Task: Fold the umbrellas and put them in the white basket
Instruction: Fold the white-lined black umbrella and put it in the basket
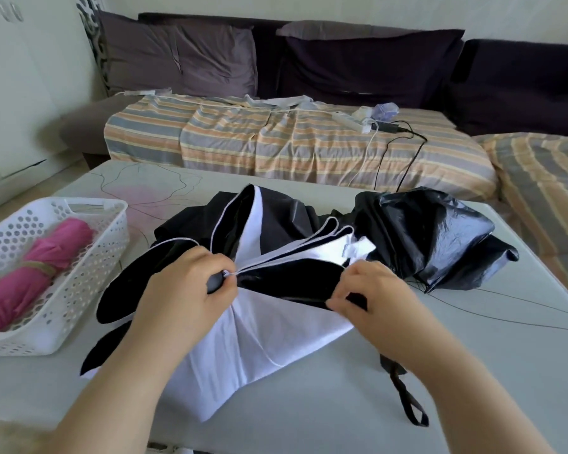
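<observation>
A black-and-white umbrella lies loosely collapsed in the middle of the table, its panels spread out. My left hand grips a gathered bunch of its edge folds near the centre. My right hand pinches another fold of the same canopy just to the right. A second, all-black umbrella lies crumpled behind it on the right. The white perforated basket stands at the table's left edge and holds a rolled pink umbrella.
The pale table carries a dark wrist strap near my right forearm. Behind it is a sofa with a striped cover, a white power strip and cables, and dark cushions.
</observation>
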Demonstrator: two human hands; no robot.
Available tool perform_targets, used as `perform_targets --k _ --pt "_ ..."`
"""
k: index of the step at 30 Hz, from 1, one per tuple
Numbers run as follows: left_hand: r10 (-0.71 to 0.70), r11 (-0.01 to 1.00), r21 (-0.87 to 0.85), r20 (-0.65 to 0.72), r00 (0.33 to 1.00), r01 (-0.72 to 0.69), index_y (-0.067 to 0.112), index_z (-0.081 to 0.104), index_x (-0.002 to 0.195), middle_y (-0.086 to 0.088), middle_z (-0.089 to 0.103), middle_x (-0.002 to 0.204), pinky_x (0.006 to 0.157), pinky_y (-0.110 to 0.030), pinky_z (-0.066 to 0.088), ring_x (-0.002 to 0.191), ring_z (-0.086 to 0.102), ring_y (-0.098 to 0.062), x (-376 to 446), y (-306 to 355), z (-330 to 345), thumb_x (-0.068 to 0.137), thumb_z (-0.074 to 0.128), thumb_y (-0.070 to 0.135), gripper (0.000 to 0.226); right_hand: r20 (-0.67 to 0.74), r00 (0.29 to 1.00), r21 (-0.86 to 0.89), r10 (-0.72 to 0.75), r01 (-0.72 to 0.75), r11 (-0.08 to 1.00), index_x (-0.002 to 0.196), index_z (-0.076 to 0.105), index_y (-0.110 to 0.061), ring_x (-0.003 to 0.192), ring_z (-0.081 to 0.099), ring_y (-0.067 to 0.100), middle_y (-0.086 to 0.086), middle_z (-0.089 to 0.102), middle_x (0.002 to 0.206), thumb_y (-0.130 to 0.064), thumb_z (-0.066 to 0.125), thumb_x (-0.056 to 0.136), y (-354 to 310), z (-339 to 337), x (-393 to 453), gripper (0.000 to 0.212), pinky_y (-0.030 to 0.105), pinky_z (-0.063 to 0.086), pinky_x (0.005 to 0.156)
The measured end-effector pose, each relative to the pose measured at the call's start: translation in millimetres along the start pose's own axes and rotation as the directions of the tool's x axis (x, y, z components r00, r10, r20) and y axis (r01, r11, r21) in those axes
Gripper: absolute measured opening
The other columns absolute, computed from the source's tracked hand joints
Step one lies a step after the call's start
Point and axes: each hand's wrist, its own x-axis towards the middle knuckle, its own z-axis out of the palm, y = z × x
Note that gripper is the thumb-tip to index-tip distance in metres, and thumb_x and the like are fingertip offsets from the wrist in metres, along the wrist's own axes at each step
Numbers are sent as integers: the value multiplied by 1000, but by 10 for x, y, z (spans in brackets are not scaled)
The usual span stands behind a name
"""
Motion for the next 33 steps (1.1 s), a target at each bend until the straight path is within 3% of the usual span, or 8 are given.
perform_targets --k 5,8,11,14,17,24,27,33 --pt "-2 1000 24 18 1000 1 26 63 72 7 54 71 52 -28 42 58 51 -18 -13 71 -19 73 52 34 14 219 911 -251 348 -292 923 114 52 -29 95 46 14 -6 62 102 -40 32 102 170 -27 -52 26 30 24 100" --pt "11 999 51 32 999 -13 22 62 70 5 53 70 47 -27 40 54 53 -21 -25 144 5 75 56 29 10 -130 946 -437 298 -325 839 113 57 -24 100 51 15 -8 58 93 -25 36 99 175 42 38 25 28 14 80" --pt "-55 996 73 12 998 54 17 63 71 3 51 70 48 -20 32 54 51 -26 -12 179 20 78 67 16 8 -466 880 -189 94 -203 961 98 66 -16 95 54 19 -3 61 94 -6 61 82 -33 77 67 20 25 20 79" --pt "-110 990 82 -10 994 111 15 64 75 1 49 71 48 -24 31 60 50 -25 8 207 47 81 63 17 6 -204 979 120 -21 46 992 86 64 -20 77 51 9 -10 54 79 -15 67 82 -552 166 -12 8 13 39 65" --pt "-201 977 64 -49 978 204 17 65 79 -1 52 75 56 -30 31 67 51 -25 -10 255 69 85 58 23 10 125 988 186 -93 69 980 103 59 -22 87 55 8 -12 55 91 -32 59 91 -868 472 -90 15 20 44 78" --pt "-230 973 6 62 971 230 26 62 95 4 53 88 63 -26 34 78 51 -16 -82 315 17 88 51 40 19 -10 1000 394 -15 18 919 102 56 -16 91 55 6 -10 57 97 -14 58 93 -757 696 77 9 20 48 82" --pt "-196 964 -134 226 954 229 34 60 99 12 53 97 66 -9 35 88 53 -2 -81 250 -90 81 55 48 23 -18 1000 405 -15 21 914 97 58 -18 88 55 3 -11 60 89 -16 62 90 -716 653 83 8 15 47 77" --pt "-68 969 -193 397 915 155 51 49 102 24 50 108 72 6 28 99 36 26 -81 153 -202 73 72 44 38 43 995 463 91 -101 881 108 46 -40 71 52 0 -12 57 80 -18 68 83 -598 535 111 40 12 43 67"
